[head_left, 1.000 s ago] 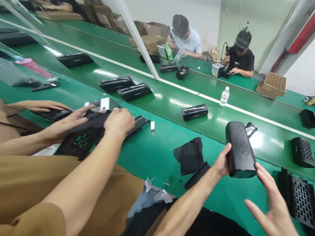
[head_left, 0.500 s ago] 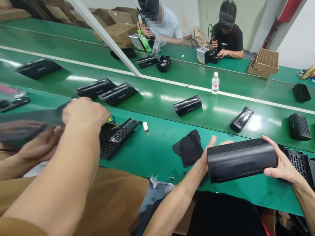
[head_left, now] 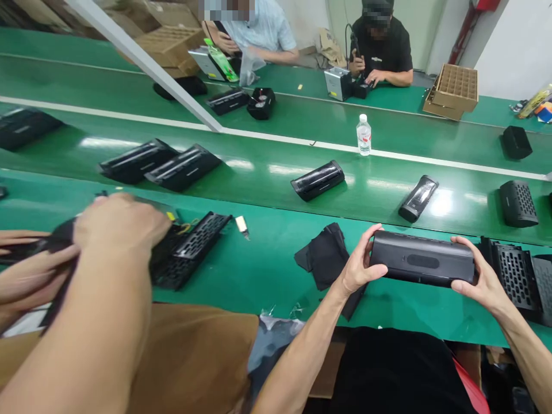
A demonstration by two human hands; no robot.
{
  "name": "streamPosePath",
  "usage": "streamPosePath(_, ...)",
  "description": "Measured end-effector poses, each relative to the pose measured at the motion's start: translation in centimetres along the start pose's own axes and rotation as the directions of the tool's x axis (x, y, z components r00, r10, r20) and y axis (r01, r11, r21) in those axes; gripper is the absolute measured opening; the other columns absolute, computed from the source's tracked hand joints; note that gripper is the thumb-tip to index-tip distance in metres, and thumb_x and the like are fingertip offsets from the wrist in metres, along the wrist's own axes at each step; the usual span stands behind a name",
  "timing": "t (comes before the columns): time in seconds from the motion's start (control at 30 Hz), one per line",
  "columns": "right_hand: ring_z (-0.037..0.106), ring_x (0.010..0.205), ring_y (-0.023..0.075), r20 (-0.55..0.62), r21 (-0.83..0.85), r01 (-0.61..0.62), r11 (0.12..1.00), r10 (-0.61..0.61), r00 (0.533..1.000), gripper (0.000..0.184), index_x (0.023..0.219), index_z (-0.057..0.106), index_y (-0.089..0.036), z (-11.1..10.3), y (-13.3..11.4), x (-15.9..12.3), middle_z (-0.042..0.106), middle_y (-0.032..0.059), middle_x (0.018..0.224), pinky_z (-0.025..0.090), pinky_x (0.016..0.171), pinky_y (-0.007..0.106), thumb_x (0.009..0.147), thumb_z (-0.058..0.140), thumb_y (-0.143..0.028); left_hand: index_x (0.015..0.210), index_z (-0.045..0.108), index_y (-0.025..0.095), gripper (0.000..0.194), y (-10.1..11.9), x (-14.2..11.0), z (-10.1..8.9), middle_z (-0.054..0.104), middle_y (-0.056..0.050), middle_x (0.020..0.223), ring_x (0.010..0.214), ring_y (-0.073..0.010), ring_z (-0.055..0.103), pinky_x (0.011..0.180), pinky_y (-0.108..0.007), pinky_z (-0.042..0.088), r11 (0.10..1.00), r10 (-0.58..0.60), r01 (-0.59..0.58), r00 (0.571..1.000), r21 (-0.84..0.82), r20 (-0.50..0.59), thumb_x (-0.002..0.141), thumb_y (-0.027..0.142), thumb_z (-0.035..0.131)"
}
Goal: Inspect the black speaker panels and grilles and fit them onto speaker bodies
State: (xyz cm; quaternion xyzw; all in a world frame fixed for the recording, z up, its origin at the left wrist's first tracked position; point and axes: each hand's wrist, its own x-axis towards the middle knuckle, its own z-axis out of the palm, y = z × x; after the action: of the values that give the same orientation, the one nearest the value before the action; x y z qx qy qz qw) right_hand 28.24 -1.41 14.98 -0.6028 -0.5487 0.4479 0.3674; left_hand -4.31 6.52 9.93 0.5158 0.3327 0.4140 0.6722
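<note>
L hand [head_left: 361, 265] clamped on one end of the black case [head_left: 422, 247], R hand [head_left: 490, 288] on the other; case is up over the tabletop [head_left: 254, 270], side w/ oval panel [head_left: 423, 261] facing wearer. Looks closed, so prob. well along; can't tell what fitting or checks are left. Cloth pcs [head_left: 328, 261] & perforated shell [head_left: 515, 279] lie loose nearby.

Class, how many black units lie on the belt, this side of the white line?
6 black units: one far left, two left of centre, one mid-frame, one right of that, one perforated far right. The right edge may hide another.
</note>
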Motion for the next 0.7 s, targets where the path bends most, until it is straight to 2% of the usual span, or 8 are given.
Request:
streamPosePath(0.1,0.065,0.122,0.0360,-0.048,0.011,0.004,1.000,-0.004,0.999,0.090,0.152,0.053,-0.030,0.4,0.4,-0.2,0.055,0.0139,0.157,0.059,0.088,0.038,0.076,0.089,-0.062,0.162,0.033,0.023,0.121,0.8,-0.1,0.2,0.055,-0.018,0.151,0.135,-0.0383,0.057,0.114,-0.046,0.049,0.996,-0.026,0.022,0.998,0.083,0.055,0.066,0.062,0.095)
streamPosePath(0.27,0.066,0.119,0.0350,-0.086,0.076,-0.027,0.997,0.033,0.996,0.085,0.148,0.056,-0.028,1.3,1.6,0.2,0.061,0.0136,0.149,0.057,0.091,0.039,0.076,0.088,-0.062,0.154,0.042,0.018,0.109,0.7,0.5,0.9,0.064,-0.014,0.133,0.120,-0.0345,0.063,0.106,-0.044,0.053,0.995,-0.026,0.031,0.998,0.094,-0.060,0.068,0.063,0.091)
streamPosePath(0.4,0.065,0.121,0.0353,-0.078,0.176,-0.155,0.972,0.171,0.982,0.086,0.142,0.060,-0.024,1.6,3.2,0.9,0.069,0.0131,0.134,0.053,0.100,0.042,0.073,0.088,-0.066,0.154,0.043,0.018,0.104,-0.7,1.1,1.1,0.066,-0.012,0.129,0.116,-0.0332,0.064,0.103,-0.043,0.053,0.989,-0.137,0.143,0.985,0.049,-0.107,0.072,0.065,0.085)
streamPosePath(0.47,0.066,0.118,0.0337,-0.045,0.262,-0.291,0.920,0.313,0.949,0.085,0.138,0.062,-0.023,1.8,3.8,1.1,0.072,0.0120,0.128,0.055,0.096,0.040,0.071,0.089,-0.068,0.153,0.046,0.017,0.097,-1.7,1.3,0.9,0.065,-0.014,0.135,0.124,-0.0359,0.062,0.109,-0.046,0.051,0.970,-0.231,0.237,0.968,0.059,-0.094,0.078,0.068,0.079)
streamPosePath(0.57,0.070,0.094,0.0264,0.029,0.399,-0.489,0.776,0.522,0.852,0.080,0.133,0.065,-0.027,2.5,4.4,0.8,0.076,0.0074,0.114,0.055,0.071,0.033,0.069,0.091,-0.067,0.153,0.050,0.016,0.095,-3.7,1.2,0.6,0.060,-0.016,0.151,0.143,-0.0398,0.052,0.123,-0.050,0.040,0.947,-0.316,0.318,0.947,0.048,-0.054,0.080,0.070,0.077)
streamPosePath(0.63,0.065,0.074,0.0203,0.052,0.450,-0.549,0.704,0.594,0.803,0.076,0.125,0.068,-0.027,3.1,4.9,0.4,0.075,0.0028,0.096,0.049,0.058,0.028,0.066,0.093,-0.067,0.155,0.052,0.017,0.096,-5.3,1.0,0.7,0.058,-0.015,0.158,0.151,-0.0407,0.046,0.128,-0.050,0.033,0.946,-0.322,0.325,0.941,0.010,-0.100,0.079,0.069,0.077)
streamPosePath(0.7,0.058,0.062,0.0163,0.050,0.477,-0.570,0.669,0.626,0.778,0.072,0.116,0.070,-0.026,3.5,5.5,0.2,0.069,-0.0010,0.080,0.045,0.052,0.026,0.063,0.094,-0.068,0.154,0.056,0.016,0.095,-6.9,0.9,1.0,0.056,-0.015,0.161,0.156,-0.0416,0.041,0.131,-0.051,0.028,0.940,-0.335,0.342,0.920,0.001,-0.202,0.077,0.069,0.077)
